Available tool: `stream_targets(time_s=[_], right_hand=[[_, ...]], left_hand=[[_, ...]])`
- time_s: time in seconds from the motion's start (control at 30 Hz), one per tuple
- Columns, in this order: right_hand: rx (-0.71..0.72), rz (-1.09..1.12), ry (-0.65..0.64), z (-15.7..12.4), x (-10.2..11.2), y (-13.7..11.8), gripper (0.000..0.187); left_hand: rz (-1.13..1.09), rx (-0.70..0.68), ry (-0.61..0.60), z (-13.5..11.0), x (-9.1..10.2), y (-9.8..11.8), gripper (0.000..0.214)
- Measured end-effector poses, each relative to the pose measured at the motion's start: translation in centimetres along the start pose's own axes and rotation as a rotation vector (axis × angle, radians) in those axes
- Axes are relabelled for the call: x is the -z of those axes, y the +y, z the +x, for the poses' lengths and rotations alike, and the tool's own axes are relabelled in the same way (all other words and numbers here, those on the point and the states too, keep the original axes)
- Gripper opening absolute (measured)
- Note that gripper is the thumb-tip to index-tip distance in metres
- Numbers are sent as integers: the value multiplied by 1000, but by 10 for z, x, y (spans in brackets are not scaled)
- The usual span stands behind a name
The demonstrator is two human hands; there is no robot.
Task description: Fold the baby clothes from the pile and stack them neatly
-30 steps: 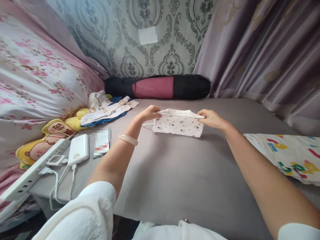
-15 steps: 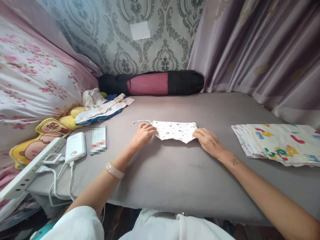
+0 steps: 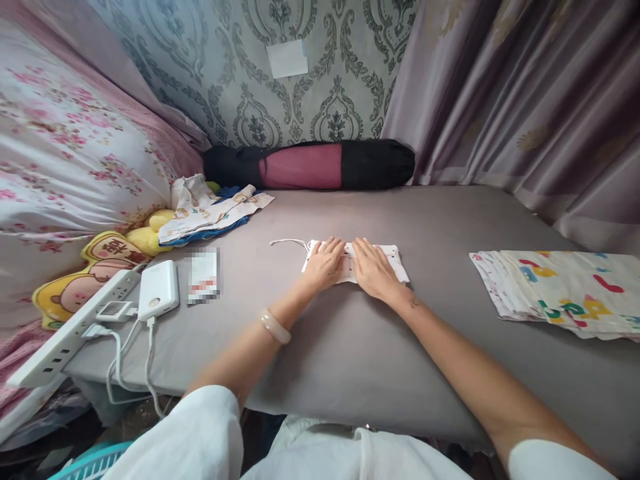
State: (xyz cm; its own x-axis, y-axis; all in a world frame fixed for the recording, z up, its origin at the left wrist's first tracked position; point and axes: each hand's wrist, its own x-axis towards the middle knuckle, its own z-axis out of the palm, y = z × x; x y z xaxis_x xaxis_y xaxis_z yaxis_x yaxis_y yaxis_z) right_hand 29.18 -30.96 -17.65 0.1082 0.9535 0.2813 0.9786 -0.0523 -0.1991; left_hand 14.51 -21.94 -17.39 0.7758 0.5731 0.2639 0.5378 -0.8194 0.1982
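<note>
A small folded white cloth garment (image 3: 395, 257) with a sparse print lies flat on the grey bed sheet (image 3: 320, 360). From its left corner a thin white drawstring (image 3: 290, 241) trails out to the left. My left hand (image 3: 324, 263) rests palm down over the garment's left half, fingers stretched out. Over its right half lies my right hand (image 3: 374, 267), also flat with its fingers extended. The two hands are close together, with a narrow strip of fabric showing between them. Much of the cloth is hidden beneath them.
To the right lies a stack of folded printed cloths (image 3: 575, 287). At left are a power strip (image 3: 75, 333), a white power bank (image 3: 159, 290) with cables, a blurred packet (image 3: 203, 275) and a clothes pile (image 3: 210, 213). A black-and-pink rolled bag (image 3: 300, 165) lies along the wall.
Both my hands have moved from pinching the garment's left and right edges inward onto its top, lying flat there. The lower edge, uneven before, is now mostly covered.
</note>
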Motion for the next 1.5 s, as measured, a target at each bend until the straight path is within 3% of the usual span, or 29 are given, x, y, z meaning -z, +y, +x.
stream_targets(time_s=[0.13, 0.27, 0.47, 0.67, 0.97, 1.1, 1.3, 1.5], right_hand=[[-42, -38, -75, 11, -23, -10, 57], [-36, -52, -90, 10, -36, -4, 57], [-48, -26, -174, 12, -27, 4, 59], [-51, -95, -70, 4, -30, 14, 58], [-81, -120, -98, 0, -27, 25, 61], [-132, -162, -88, -5, -27, 29, 62], [-163, -132, -190, -4, -14, 23, 63], [-224, -185, -95, -16, -10, 35, 63]], left_hand=[[77, 70, -89, 11, -23, 6, 50], [100, 77, -148, 11, -33, -2, 53], [105, 63, -157, 11, -25, -4, 54], [150, 79, -64, 2, -26, -6, 59], [159, 103, -43, 0, -21, -12, 61], [130, 164, -98, -4, -23, -19, 63], [119, 169, -171, -4, -17, -21, 64], [103, 198, -123, -11, -12, -33, 64]])
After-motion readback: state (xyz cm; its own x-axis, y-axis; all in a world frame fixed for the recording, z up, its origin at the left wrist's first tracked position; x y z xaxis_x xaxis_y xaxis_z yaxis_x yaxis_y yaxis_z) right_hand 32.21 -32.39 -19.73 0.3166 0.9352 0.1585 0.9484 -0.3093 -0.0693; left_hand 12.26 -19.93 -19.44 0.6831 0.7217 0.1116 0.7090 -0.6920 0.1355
